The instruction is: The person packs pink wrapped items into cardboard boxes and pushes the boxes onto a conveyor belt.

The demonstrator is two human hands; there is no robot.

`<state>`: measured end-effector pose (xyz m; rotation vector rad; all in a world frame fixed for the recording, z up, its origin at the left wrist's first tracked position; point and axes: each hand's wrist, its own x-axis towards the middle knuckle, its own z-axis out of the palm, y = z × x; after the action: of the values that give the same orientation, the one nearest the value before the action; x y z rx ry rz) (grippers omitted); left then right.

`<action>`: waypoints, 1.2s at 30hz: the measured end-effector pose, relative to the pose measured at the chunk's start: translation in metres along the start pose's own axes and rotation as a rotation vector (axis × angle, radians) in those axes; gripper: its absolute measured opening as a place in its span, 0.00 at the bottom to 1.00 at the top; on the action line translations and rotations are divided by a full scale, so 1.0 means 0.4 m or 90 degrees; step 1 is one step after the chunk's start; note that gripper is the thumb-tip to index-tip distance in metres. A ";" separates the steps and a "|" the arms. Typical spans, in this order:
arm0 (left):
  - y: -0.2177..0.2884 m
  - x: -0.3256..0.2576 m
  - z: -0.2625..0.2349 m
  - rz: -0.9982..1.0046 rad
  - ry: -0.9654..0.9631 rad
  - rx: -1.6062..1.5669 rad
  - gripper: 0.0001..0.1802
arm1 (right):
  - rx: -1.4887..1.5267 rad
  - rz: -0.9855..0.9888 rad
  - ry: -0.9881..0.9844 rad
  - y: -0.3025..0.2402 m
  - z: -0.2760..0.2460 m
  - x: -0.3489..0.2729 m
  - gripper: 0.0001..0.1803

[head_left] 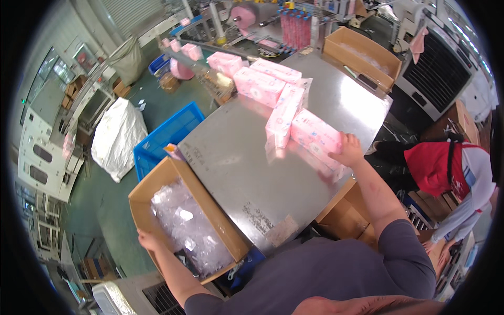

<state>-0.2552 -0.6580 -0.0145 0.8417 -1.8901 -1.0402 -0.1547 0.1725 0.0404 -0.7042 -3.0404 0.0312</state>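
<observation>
My right hand (347, 151) is on the near right end of a pink tissue pack (315, 131), its thumb over the front and its fingers behind the end. That pack lies on the metal table (226, 173). Against its left end is another pink pack (285, 113), set crosswise with a loose clear wrapper end. Two more packs, a front one (258, 85) and a rear one (275, 69), lie beyond. At the left, my left hand (148, 240) is closed at the outer rim of a cardboard box (212, 218) with crumpled clear plastic bags (189, 231) inside.
A conveyor (210, 79) carries more pink packs toward the table's far edge. An open carton (362, 55) stands at the far right corner. A blue crate (165, 136) is left of the table. At right, a co-worker in a red vest (436, 168) bends over boxes.
</observation>
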 end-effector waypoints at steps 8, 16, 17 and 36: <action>0.693 -0.773 0.640 0.410 -0.830 0.024 0.45 | 0.081 0.218 -0.237 -0.159 -0.117 -0.010 0.56; 0.894 -1.225 0.873 0.513 -1.242 -0.087 0.30 | 0.093 0.324 -0.115 -0.148 -0.088 0.138 0.55; 0.976 -1.227 0.859 0.522 -1.249 -0.054 0.29 | 0.087 0.348 -0.116 -0.125 -0.087 0.147 0.54; 1.002 -1.205 1.112 1.084 -1.102 -0.206 0.40 | 0.118 0.371 -0.098 -0.048 -0.045 0.310 0.51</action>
<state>-0.4910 0.0722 0.0311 -2.2710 -2.2298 -0.6208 -0.2740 0.2099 0.0609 -1.5934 -2.7886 0.3825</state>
